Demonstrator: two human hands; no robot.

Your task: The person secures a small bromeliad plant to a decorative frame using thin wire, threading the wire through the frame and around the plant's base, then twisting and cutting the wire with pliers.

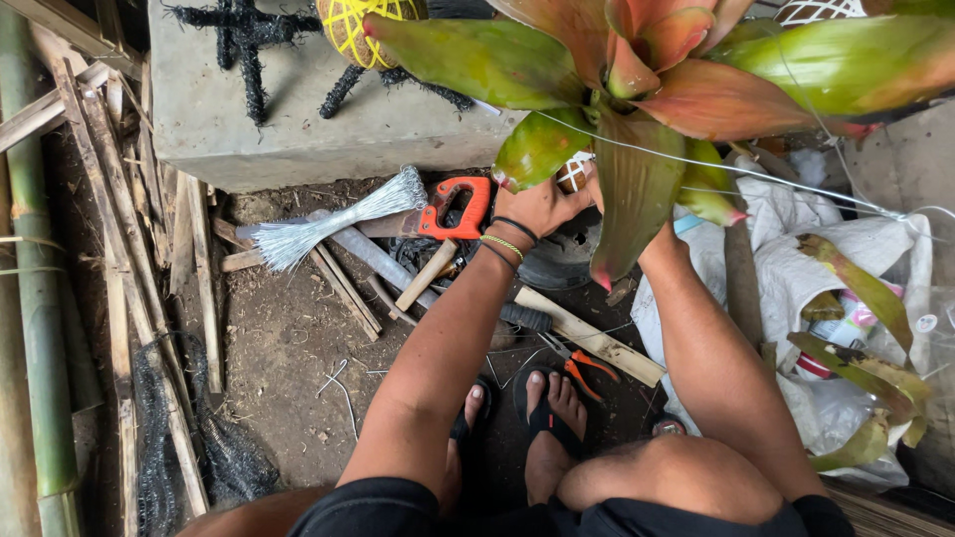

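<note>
Up at twelve o'clock, the left hand (pixel 542 206) has its fingers closed on the white-netted ball (pixel 574 171) under the plant (pixel 637 89). Beneath the leaves the right hand is hidden, so I cannot tell its grip.

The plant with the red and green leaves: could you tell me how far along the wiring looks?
Done: a thin wire already runs across the plant. In hand: the left hand grips its base by the white-wrapped pot; the right hand is hidden behind leaves. Left: the wire bundle and pliers lie untouched on the ground.
</note>
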